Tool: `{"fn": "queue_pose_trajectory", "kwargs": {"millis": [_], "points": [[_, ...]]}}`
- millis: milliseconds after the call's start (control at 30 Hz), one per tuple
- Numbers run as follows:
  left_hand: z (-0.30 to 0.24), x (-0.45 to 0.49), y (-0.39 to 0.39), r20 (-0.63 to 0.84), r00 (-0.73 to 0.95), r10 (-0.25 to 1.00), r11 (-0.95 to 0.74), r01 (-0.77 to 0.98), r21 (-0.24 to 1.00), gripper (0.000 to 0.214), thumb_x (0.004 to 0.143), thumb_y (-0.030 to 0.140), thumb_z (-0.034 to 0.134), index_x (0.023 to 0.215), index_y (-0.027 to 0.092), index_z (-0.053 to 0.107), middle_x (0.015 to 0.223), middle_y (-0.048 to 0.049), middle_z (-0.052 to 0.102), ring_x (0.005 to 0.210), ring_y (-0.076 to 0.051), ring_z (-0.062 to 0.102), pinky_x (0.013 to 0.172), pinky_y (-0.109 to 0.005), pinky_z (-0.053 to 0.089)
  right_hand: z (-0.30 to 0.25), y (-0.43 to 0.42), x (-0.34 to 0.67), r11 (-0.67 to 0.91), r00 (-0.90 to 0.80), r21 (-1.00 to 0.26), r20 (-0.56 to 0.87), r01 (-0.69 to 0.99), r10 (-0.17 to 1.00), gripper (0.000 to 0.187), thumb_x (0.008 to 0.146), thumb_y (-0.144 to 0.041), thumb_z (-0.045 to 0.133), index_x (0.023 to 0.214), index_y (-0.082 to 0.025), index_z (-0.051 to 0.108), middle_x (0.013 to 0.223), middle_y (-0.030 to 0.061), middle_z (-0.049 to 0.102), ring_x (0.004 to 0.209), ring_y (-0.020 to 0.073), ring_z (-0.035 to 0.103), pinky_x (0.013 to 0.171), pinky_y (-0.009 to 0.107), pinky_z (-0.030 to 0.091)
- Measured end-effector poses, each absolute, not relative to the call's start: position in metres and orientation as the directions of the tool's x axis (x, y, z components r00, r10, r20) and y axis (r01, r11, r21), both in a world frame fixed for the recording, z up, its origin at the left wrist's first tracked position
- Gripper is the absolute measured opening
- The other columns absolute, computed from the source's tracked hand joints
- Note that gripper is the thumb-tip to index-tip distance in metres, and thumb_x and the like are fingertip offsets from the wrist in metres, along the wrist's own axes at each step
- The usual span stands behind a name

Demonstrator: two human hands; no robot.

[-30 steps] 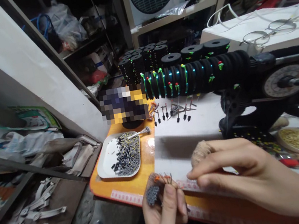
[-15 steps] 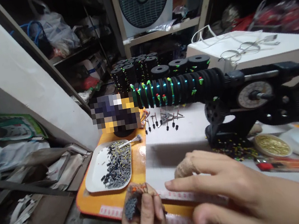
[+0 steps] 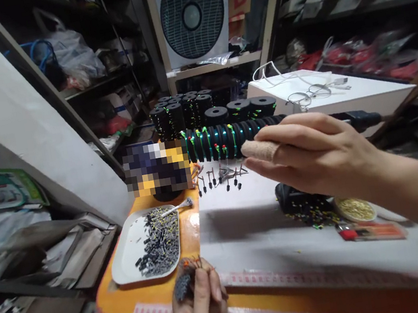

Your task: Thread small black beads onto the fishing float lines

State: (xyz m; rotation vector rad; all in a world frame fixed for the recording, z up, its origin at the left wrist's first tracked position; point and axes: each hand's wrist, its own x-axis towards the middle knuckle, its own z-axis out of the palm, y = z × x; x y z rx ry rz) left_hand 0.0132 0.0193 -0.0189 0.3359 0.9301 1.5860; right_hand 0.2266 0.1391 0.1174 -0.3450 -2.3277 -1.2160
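Note:
My left hand (image 3: 201,302) is closed at the table's front edge. Thumb and fingers pinch a bundle of small dark grey stoppers (image 3: 183,287) with thin orange-tipped wires. My right hand (image 3: 305,154) reaches over the black ridged foam roll (image 3: 207,146), fingertips close together at its near side. A tan finger cover (image 3: 262,151) is on one finger. Whatever lies between those fingertips is hidden. Turquoise line and green loops with red and green beads wrap the roll. Below it hang short wires with black stoppers (image 3: 212,178). My right hand and forearm cover much of the roll's holder.
A white tray (image 3: 123,251) of grey, black and yellow bits sits left, with a wire-handled bundle (image 3: 181,205) across it. At right are a dish of gold pieces (image 3: 356,208) and a red-orange packet (image 3: 372,232). Black foam spools (image 3: 239,108) and a white box (image 3: 325,86) stand behind.
My right hand has moved up and away from the front of the table to the foam roll, its fingers drawn together. My left hand still holds the stopper bundle. The view has shifted slightly.

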Motion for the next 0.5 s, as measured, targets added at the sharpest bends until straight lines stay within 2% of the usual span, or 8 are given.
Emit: {"fn": "queue_pose_trajectory", "kwargs": {"millis": [133,233,333,400,500], "points": [[-0.02,0.01,0.019,-0.281,-0.241,0.929,0.035,-0.697,0.716,0.037,0.064,0.042,0.092,0.068,0.014,0.068,0.052,0.0064,0.046,0.042,0.0,0.031,0.039,-0.009,0.024,0.112,0.128,0.224,0.777,-0.839,0.498,0.539,0.386,0.072,0.012,0.1,-0.011,0.056,0.107,-0.013,0.066,0.104,0.0099,0.076,0.1,0.0214,0.071,0.111,0.039,0.049],[-0.02,0.007,0.018,-0.267,-0.269,0.925,0.016,-0.677,0.736,0.037,0.065,0.041,0.092,0.067,0.014,0.066,0.053,0.0057,0.047,0.044,-0.001,0.035,0.04,-0.009,0.025,0.095,0.107,0.213,0.916,-0.864,0.277,0.487,0.29,0.127,0.025,0.104,-0.016,0.043,0.104,-0.011,0.067,0.096,0.0099,0.077,0.095,0.0208,0.072,0.11,0.039,0.052],[-0.019,0.004,0.016,-0.211,-0.328,0.921,-0.049,-0.634,0.772,0.033,0.068,0.037,0.091,0.073,0.015,0.067,0.055,0.0047,0.051,0.048,-0.004,0.043,0.046,-0.011,0.033,0.074,0.086,0.196,0.977,-0.909,0.127,0.404,0.171,0.106,0.032,0.102,-0.007,0.039,0.098,-0.013,0.07,0.089,0.0081,0.077,0.076,0.02,0.072,0.088,0.038,0.062],[-0.02,0.002,0.014,-0.189,-0.334,0.923,-0.055,-0.602,0.797,0.031,0.071,0.037,0.089,0.075,0.016,0.066,0.055,0.0042,0.053,0.05,-0.005,0.046,0.049,-0.013,0.035,0.064,0.077,0.188,0.989,-0.888,0.034,0.446,0.146,0.116,0.036,0.103,-0.007,0.036,0.097,-0.015,0.071,0.08,0.0076,0.075,0.07,0.0201,0.07,0.073,0.036,0.062],[-0.021,0.002,0.008,-0.225,-0.318,0.921,0.018,-0.544,0.839,0.036,0.071,0.043,0.088,0.077,0.015,0.066,0.052,0.003,0.056,0.047,-0.005,0.045,0.046,-0.013,0.031,0.056,0.076,0.183,0.969,-0.795,-0.132,0.553,0.211,0.249,0.029,0.104,-0.012,0.042,0.1,-0.016,0.07,0.079,0.0075,0.074,0.065,0.0184,0.067,0.058,0.031,0.056]]}}
